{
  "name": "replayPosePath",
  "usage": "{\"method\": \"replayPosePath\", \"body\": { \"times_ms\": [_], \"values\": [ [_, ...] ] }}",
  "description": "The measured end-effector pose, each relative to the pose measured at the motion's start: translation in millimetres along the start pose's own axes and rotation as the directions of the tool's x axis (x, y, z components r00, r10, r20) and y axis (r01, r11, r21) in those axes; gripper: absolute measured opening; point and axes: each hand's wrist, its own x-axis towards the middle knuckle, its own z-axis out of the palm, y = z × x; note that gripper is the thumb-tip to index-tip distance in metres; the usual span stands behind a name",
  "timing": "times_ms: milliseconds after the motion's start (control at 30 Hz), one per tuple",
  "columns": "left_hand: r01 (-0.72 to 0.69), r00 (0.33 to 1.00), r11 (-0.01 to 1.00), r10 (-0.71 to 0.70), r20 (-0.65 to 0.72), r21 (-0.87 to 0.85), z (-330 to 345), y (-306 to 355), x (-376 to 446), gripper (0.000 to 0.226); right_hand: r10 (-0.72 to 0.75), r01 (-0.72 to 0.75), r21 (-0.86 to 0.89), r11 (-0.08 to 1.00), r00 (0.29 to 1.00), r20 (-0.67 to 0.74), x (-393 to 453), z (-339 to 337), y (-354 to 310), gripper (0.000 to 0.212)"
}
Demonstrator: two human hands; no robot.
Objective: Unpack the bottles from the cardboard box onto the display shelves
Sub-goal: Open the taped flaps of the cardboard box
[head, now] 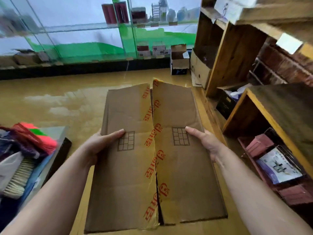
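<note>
A brown cardboard box [179, 167] fills the middle of the view, held above the floor with its two top flaps closed. Clear tape with red print runs along the slit seam between the flaps. My left hand [100, 145] grips the left edge, thumb lying on the left flap. On the opposite edge my right hand [205, 141] holds on, thumb on top of the right flap. No bottles show; the box contents are hidden. Glass display shelves [81, 28] stand at the back, with dark red cylinders [115, 12] on an upper shelf.
Wooden shelving [237, 53] with boxes and printed packs lines the right side. A small open carton [179, 60] sits on the yellow floor by the glass case. A pile of colourful fabrics and brushes [25, 150] lies at the left.
</note>
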Motion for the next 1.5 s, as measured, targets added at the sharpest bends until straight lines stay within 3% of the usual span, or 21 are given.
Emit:
{"method": "replayPosePath", "body": {
  "times_ms": [200, 367, 533, 700, 867, 1067, 1267, 1500],
  "values": [
    [-0.034, 0.999, 0.998, 0.035, -0.025, 0.050, -61.7, 153.1, -76.3, 0.081, -0.049, 0.049, -0.030, 0.998, 0.998, 0.026, -66.6, 67.8, -148.4, 0.062],
    [-0.083, 0.995, 0.989, 0.088, -0.041, 0.121, -102.7, 256.0, -109.7, 0.109, -0.074, 0.076, -0.035, 0.997, 0.996, 0.038, -95.9, 112.1, -239.0, 0.056],
    [-0.131, 0.990, 0.984, 0.137, -0.040, 0.124, -121.5, 327.2, -97.0, 0.102, -0.073, 0.080, -0.091, 0.993, 0.995, 0.069, -72.1, 136.9, -310.8, 0.055],
    [-0.104, 0.988, 0.991, 0.112, -0.103, 0.081, -123.2, 368.3, -59.6, 0.089, -0.077, 0.100, -0.163, 0.982, 0.987, 0.143, -19.2, 155.0, -377.3, 0.041],
    [-0.059, 0.981, 0.998, 0.064, -0.184, 0.033, -129.7, 407.3, -12.6, 0.063, -0.066, 0.106, -0.205, 0.973, 0.979, 0.194, 45.6, 180.0, -430.4, 0.045],
    [-0.044, 0.973, 0.998, 0.053, -0.223, 0.047, -171.7, 452.8, 63.1, 0.084, -0.070, 0.132, -0.265, 0.955, 0.971, 0.231, 135.0, 232.6, -474.8, 0.053],
    [-0.026, 0.963, 0.998, 0.041, -0.265, 0.061, -220.7, 507.8, 144.6, 0.097, -0.051, 0.131, -0.281, 0.951, 0.960, 0.276, 223.9, 293.7, -524.1, 0.038],
    [-0.023, 0.932, 1.000, 0.025, -0.362, 0.009, -264.4, 576.3, 226.5, 0.082, -0.022, 0.150, -0.328, 0.933, 0.931, 0.364, 330.7, 365.7, -593.4, 0.043]
  ]
}}
